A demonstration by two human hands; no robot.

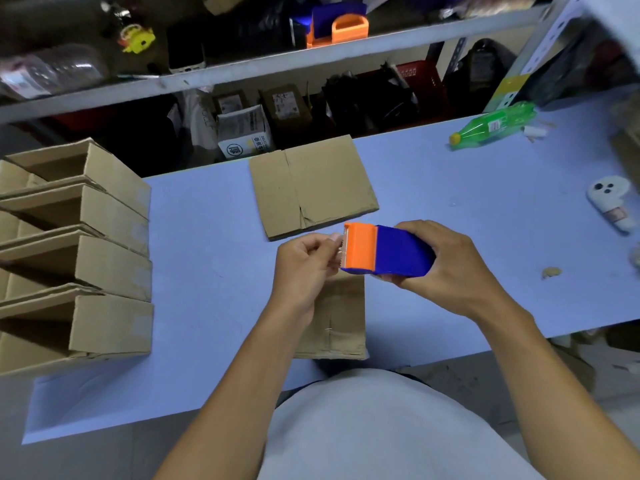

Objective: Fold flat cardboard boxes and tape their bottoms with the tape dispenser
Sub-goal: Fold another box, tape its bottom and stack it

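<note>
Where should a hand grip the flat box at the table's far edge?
Take the flat box by its far edge, coming from above: that edge sits at the table rim, so fingers can likely curl under. Its other edges lie flush on the surface. Both hands are busy with the dispenser.

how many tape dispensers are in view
2. One orange-and-blue tape dispenser is held over the table in the right hand; a second dispenser sits on the upper shelf. Clutter there could hide more.
</note>
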